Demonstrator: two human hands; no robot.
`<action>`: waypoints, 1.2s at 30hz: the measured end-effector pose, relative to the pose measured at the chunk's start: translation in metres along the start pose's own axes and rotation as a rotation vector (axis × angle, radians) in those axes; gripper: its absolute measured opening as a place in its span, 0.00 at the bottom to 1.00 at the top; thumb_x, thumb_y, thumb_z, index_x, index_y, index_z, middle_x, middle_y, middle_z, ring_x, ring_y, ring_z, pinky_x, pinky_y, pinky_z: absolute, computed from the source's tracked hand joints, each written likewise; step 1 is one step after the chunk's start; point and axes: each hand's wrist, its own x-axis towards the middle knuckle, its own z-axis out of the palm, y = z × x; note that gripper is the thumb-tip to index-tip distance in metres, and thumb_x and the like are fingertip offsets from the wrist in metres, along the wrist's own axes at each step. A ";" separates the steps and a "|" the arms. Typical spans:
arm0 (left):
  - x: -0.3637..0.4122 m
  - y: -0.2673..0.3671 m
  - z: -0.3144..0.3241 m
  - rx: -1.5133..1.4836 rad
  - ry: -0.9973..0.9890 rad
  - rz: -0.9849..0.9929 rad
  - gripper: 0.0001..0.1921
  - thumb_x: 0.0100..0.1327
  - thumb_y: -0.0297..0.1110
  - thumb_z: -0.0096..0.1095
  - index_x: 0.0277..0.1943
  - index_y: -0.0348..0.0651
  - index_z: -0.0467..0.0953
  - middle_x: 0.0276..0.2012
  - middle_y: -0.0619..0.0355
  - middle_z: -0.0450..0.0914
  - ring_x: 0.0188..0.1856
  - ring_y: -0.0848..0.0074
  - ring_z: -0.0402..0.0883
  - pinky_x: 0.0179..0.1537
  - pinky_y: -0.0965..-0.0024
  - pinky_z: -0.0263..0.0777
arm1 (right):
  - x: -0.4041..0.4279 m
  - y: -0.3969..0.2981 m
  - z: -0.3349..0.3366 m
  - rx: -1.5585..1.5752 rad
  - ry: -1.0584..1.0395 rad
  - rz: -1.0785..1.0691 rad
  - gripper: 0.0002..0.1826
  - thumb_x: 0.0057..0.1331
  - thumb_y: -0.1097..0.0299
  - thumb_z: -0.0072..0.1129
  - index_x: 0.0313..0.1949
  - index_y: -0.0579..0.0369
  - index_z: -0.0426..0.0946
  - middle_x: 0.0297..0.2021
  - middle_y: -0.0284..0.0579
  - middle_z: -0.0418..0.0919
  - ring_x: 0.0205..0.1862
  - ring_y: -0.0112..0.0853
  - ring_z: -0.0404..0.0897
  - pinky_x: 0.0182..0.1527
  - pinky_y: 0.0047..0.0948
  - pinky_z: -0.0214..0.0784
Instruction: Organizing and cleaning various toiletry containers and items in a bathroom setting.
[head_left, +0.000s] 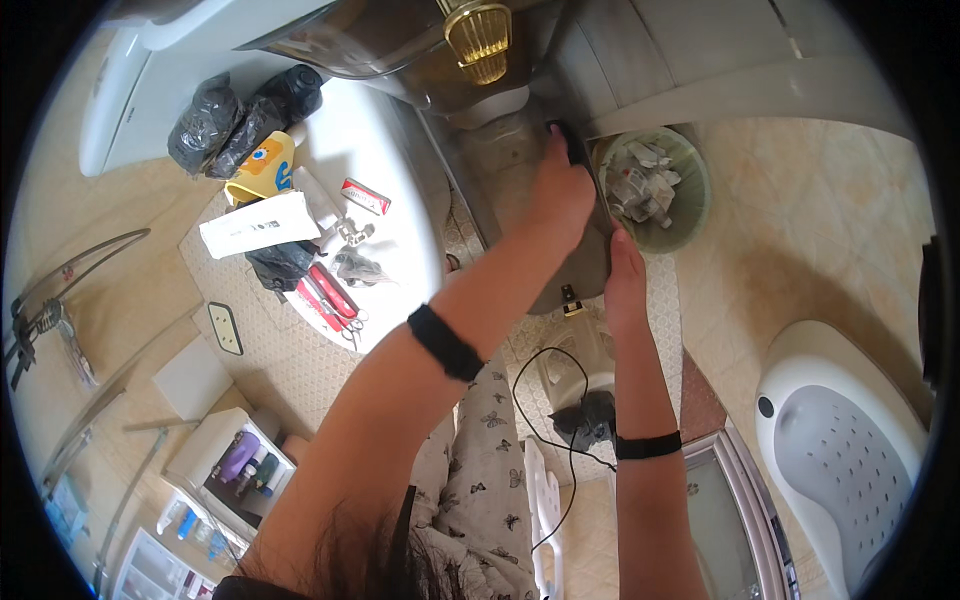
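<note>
My left hand reaches over a smoky, grey-brown plastic cover or tub, its kind unclear. Its fingers are on a small black object near the cover's right inner side; the fingertips are partly hidden. On the cover's right edge rests my right hand, its fingers curled around the rim and its grip partly out of sight. A dark and gold latch sits at the cover's near end. Above the far end is a ribbed, gold-coloured fitting.
A green waste bin with crumpled rubbish stands right of the cover. A white surface at left bears black bags, a yellow cup-like item, scissors and small boxes. A black cable loops near a black bag. At right lies a white perforated basin-like item.
</note>
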 end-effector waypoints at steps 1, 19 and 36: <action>-0.012 -0.003 0.003 0.071 0.007 0.151 0.35 0.64 0.20 0.38 0.75 0.42 0.48 0.61 0.40 0.69 0.56 0.57 0.73 0.54 0.64 0.67 | 0.001 0.003 -0.002 -0.007 0.001 -0.016 0.27 0.78 0.56 0.37 0.65 0.65 0.65 0.61 0.46 0.71 0.63 0.30 0.68 0.66 0.27 0.55; -0.096 0.017 -0.057 0.530 -0.143 0.447 0.34 0.58 0.15 0.40 0.71 0.32 0.53 0.69 0.30 0.55 0.69 0.41 0.57 0.70 0.56 0.55 | -0.045 0.004 -0.024 0.084 0.014 -0.012 0.34 0.77 0.47 0.31 0.71 0.62 0.57 0.71 0.50 0.58 0.74 0.36 0.53 0.74 0.34 0.35; -0.092 -0.019 0.015 0.923 -0.132 0.646 0.35 0.58 0.16 0.48 0.70 0.26 0.50 0.72 0.28 0.43 0.54 0.42 0.74 0.52 0.57 0.74 | -0.056 0.049 -0.030 0.433 0.065 0.032 0.36 0.78 0.46 0.28 0.71 0.66 0.53 0.70 0.52 0.58 0.72 0.38 0.56 0.74 0.38 0.41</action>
